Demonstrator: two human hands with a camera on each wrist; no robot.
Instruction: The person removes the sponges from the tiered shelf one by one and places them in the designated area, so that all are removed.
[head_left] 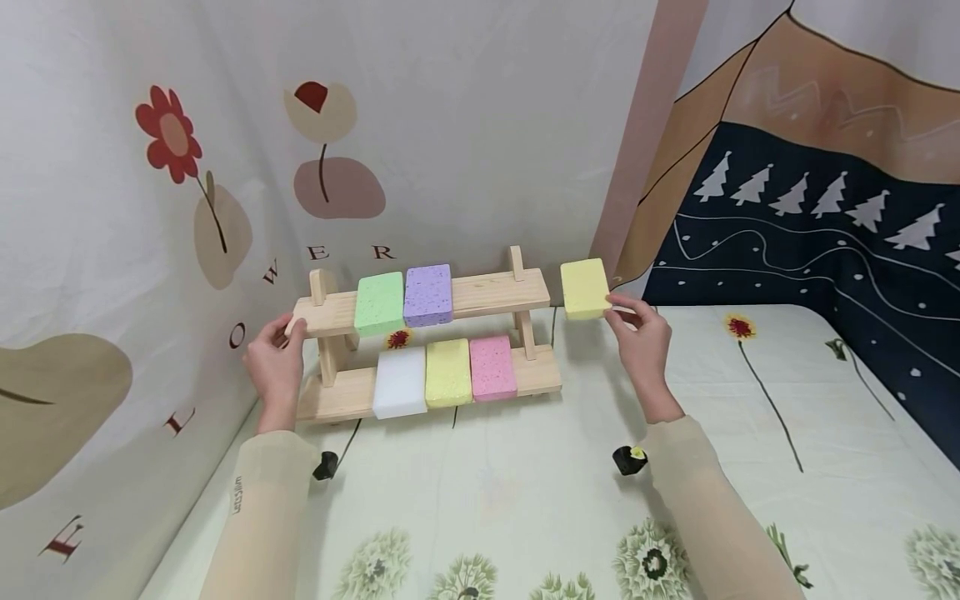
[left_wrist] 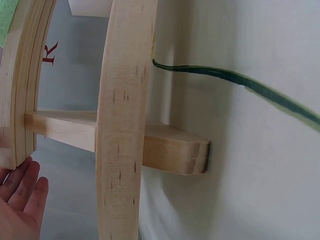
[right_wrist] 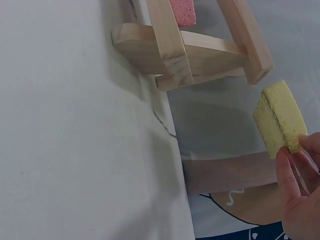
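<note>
A two-tier wooden rack (head_left: 491, 294) stands in the middle of the head view. My left hand (head_left: 275, 365) grips the left end of its upper shelf, thumb at the front edge. In the left wrist view the fingers (left_wrist: 31, 192) touch the shelf end. My right hand (head_left: 643, 343) pinches a yellow sponge (head_left: 585, 288) by its edge, held in the air just right of the upper shelf. On that shelf, a green sponge (head_left: 379, 303) and a purple sponge (head_left: 428, 295) lie side by side. The lower shelf bears a white sponge (head_left: 400, 382), another yellow sponge (head_left: 448, 372) and a pink sponge (head_left: 492, 367).
A flower-printed cloth (head_left: 495, 517) covers the table. Behind the rack hangs a pale printed curtain (head_left: 465, 125), with a dark tree-patterned cloth (head_left: 810, 242) at the right. Small black objects (head_left: 628, 461) show beside both wrists.
</note>
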